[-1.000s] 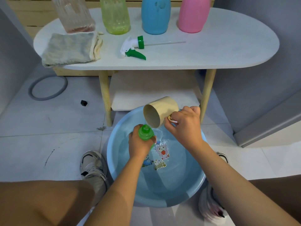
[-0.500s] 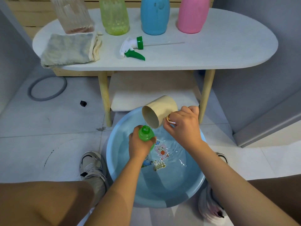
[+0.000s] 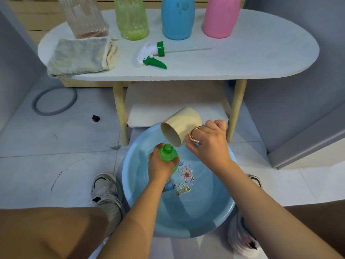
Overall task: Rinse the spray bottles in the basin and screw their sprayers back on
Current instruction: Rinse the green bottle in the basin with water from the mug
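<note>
1. No text, brand, number or sign is showing legibly anywhere in the head view.
2. The basin (image 3: 130, 184) is carrying cartoon stickers (image 3: 183, 177) on its floor, sitting at about 4 o'clock from the green bottle (image 3: 167, 154); any lettering on them is too small and blurred under the water to read.
3. The bottles on the table (image 3: 261, 58) are showing no readable labels.

Five spray bottles: four standing on the worktop (image 3: 261, 58), clear (image 3: 85, 17), yellow-green (image 3: 131, 17), blue (image 3: 178, 17), pink (image 3: 221, 17), plus one green (image 3: 167, 153) held over the single basin (image 3: 214, 227). One loose sprayer (image 3: 152, 56), one cup (image 3: 180, 126), one cloth (image 3: 80, 57).
</note>
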Demonstrator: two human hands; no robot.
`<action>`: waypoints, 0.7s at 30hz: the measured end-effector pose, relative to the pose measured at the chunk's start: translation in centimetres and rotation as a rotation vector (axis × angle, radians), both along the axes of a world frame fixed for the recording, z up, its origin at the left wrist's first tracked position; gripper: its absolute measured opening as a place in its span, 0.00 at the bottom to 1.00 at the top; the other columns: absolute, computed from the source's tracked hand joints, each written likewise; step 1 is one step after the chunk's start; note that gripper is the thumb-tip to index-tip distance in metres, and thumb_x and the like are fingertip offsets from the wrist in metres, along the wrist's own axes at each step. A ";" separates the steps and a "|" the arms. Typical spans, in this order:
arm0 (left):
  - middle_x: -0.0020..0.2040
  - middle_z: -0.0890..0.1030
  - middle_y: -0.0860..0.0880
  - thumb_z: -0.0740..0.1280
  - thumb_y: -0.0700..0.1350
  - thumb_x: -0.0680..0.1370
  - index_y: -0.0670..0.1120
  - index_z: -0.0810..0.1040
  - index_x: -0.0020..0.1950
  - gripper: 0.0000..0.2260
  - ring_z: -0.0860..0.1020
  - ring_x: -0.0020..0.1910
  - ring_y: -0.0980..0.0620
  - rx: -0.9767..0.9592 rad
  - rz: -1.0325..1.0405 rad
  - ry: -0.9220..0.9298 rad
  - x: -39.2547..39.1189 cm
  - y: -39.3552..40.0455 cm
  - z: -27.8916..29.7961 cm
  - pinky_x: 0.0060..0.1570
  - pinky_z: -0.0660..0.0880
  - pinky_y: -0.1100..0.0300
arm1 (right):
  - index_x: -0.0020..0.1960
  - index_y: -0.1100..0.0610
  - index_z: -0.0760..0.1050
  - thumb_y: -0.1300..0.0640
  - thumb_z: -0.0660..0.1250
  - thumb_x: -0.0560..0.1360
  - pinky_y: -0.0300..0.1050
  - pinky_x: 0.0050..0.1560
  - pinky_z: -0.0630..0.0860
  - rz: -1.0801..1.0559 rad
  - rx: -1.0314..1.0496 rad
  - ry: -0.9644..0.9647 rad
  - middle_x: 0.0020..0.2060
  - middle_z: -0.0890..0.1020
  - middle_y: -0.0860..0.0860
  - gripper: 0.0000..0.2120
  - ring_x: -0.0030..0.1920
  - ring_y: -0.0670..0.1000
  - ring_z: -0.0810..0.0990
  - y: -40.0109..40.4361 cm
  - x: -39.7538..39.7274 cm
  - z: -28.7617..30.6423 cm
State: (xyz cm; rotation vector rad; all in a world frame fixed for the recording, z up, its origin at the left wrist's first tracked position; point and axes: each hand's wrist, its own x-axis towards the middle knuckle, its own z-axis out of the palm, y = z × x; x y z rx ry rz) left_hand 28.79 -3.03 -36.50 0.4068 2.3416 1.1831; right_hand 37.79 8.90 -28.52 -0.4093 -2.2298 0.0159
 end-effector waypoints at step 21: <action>0.54 0.79 0.48 0.75 0.50 0.67 0.49 0.71 0.61 0.25 0.76 0.56 0.46 -0.013 -0.022 0.031 -0.1 0.0 -0.5 0.47 0.71 0.59 | 0.26 0.57 0.68 0.61 0.68 0.68 0.45 0.45 0.60 0.017 0.050 -0.017 0.22 0.71 0.47 0.14 0.34 0.50 0.65 -0.4 -0.1 -0.2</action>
